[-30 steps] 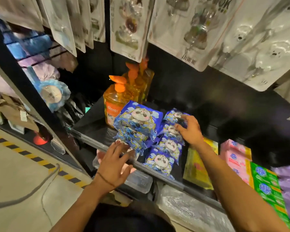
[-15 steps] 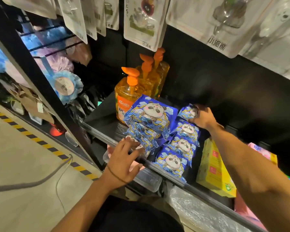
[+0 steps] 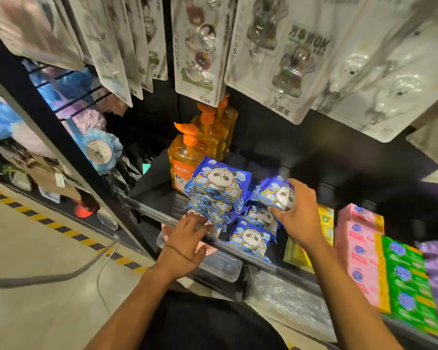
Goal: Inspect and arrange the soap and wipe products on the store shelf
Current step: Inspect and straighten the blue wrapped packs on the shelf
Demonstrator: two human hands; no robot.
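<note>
At the shelf [image 3: 157, 194], right hand [image 3: 297, 219] grips a wipe pack [image 3: 276, 192]; left hand [image 3: 187, 237], fingers straight, touches the stack [image 3: 218, 190].

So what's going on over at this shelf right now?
A person is sorting blue panda wipe packs on a dark store shelf. Their right hand grips one small pack, held just above a row of matching packs. Their left hand rests with straight fingers against the front of a stack of larger packs at the shelf edge. Orange soap pump bottles stand behind the stack.
</note>
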